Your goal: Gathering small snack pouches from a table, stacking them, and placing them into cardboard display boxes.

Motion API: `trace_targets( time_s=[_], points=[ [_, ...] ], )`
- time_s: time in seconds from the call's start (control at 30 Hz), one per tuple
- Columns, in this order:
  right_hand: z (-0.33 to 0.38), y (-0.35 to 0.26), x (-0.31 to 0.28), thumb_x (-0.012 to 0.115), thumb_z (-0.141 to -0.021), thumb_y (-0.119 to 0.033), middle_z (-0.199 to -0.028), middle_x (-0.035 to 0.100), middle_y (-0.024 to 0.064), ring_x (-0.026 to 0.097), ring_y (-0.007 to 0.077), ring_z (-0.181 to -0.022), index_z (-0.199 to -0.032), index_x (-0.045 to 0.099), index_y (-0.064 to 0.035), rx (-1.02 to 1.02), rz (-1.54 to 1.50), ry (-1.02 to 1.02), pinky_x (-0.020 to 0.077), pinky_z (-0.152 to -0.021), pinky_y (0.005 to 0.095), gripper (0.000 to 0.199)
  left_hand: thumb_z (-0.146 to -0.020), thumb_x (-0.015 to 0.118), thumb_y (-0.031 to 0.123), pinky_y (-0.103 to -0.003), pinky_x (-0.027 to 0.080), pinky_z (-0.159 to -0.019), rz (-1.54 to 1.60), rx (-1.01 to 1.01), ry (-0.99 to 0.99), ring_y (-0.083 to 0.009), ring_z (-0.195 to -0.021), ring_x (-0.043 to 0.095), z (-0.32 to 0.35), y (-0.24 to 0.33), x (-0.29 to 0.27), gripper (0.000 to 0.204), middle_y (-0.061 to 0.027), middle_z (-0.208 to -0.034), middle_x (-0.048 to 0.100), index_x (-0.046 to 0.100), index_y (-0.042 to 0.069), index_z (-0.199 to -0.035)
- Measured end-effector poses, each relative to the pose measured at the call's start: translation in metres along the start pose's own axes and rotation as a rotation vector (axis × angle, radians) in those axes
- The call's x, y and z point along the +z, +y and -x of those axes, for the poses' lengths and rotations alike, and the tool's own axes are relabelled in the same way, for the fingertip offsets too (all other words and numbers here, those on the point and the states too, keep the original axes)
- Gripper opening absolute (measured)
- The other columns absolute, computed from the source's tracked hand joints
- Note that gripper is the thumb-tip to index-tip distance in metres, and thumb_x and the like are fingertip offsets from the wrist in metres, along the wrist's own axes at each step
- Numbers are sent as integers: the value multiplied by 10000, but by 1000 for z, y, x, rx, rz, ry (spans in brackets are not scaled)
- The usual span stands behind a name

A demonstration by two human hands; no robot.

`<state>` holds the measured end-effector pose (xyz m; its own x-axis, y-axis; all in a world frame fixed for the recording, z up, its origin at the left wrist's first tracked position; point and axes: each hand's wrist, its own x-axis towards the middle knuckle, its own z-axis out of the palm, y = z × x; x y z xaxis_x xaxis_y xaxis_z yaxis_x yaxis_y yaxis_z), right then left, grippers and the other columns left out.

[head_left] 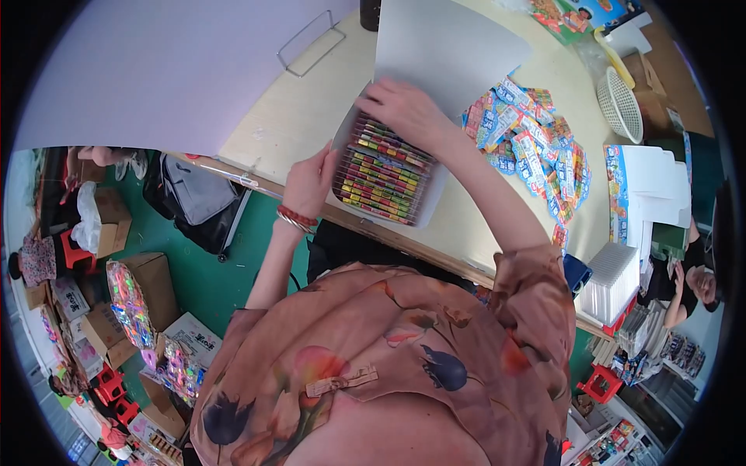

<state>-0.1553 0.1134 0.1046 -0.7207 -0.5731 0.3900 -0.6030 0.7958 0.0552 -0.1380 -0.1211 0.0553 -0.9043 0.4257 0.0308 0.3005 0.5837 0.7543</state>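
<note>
A white box (434,203) lies on the table in front of me, its lid (443,46) standing up at the far side. Inside are rows of colourful wrapped sticks (381,182) in what looks like clear plastic. My left hand (309,185) is at the box's left side, thumb and fingers closed on the wall; some fingertips are hidden. Over the far end of the rows is my right hand (400,113), palm down, fingers stretched toward the far left corner. Its thumb side is partly out of sight, and nothing shows held in it.
To the right lies a pile of colourful printed packets (532,144). Beyond are a white basket (619,105), white card sheets (649,190) and stacked clear trays (610,283). A wire stand (311,46) is at the far left. Cartons (148,291) and a bag (198,194) stand on the floor.
</note>
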Motion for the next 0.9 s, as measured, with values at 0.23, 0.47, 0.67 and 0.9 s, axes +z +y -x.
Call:
trace_targets(
  time_s=[0.23,0.47,0.67,0.9],
  points=[
    [-39,28,19,541,-790,-121,-851,585,35,589,186,-863,-777,598,-80,-271,101,-164,489,-743,292,71,-926,515,191,-463,488,-597,-513,-12,-18,-387,-690,628,-28,18,-19,280,-207,-695,618,593,49,-1154],
    [-44,37,26,544,-792,-123,-816,573,29,607,163,-778,-796,583,-83,-342,148,-148,524,-650,282,56,-860,456,-2,-458,515,-670,-292,23,123,-394,-807,628,-13,17,-7,481,-218,-979,638,429,48,-1338],
    [-30,42,25,554,-791,-123,-833,534,29,604,171,-772,-827,541,-71,-435,158,-200,524,-603,270,64,-817,422,-73,-418,389,-1028,-256,292,73,-342,-1284,424,4,11,10,596,-193,-1424,385,345,11,-1402],
    [-23,38,6,573,-782,-108,-857,581,52,623,219,-778,-731,597,-52,-169,36,-300,534,-635,323,79,-941,482,185,-488,217,-1110,-220,291,-27,-302,-1375,310,11,24,0,530,-131,-1484,333,336,56,-1433]
  ],
)
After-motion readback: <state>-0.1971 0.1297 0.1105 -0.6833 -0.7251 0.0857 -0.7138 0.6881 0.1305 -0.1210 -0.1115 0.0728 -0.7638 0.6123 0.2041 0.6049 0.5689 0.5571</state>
